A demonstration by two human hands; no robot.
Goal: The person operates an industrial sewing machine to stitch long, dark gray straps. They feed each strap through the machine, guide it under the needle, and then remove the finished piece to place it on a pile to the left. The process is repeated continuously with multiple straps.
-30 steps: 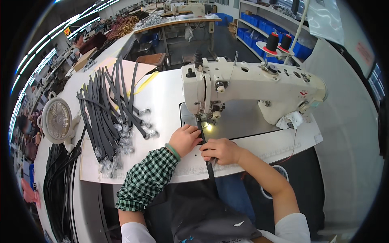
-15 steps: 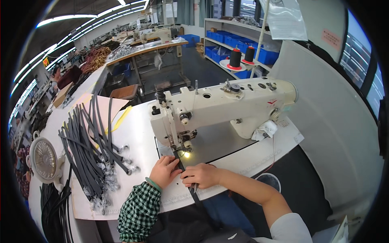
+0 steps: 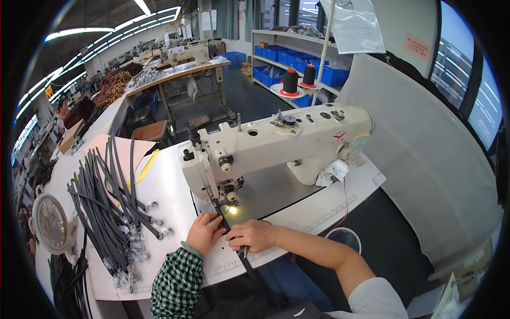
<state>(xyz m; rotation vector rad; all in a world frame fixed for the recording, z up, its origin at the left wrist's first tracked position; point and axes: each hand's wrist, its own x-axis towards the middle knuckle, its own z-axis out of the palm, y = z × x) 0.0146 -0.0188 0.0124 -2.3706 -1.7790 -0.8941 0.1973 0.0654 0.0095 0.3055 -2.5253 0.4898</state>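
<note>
Left hand (image 3: 205,234) half-curled on the dark strap (image 3: 226,224) — right hand (image 3: 249,235) (small tool (image 3: 243,251) beneath) in a close pinch on it

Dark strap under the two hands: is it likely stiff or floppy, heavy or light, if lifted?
The dark strap is probably bendy rather than rigid, as similar straps piled to its left lie curved. It is likely light, being narrow and thin-looking. It seems unlikely to roll, since it looks flat.
</note>
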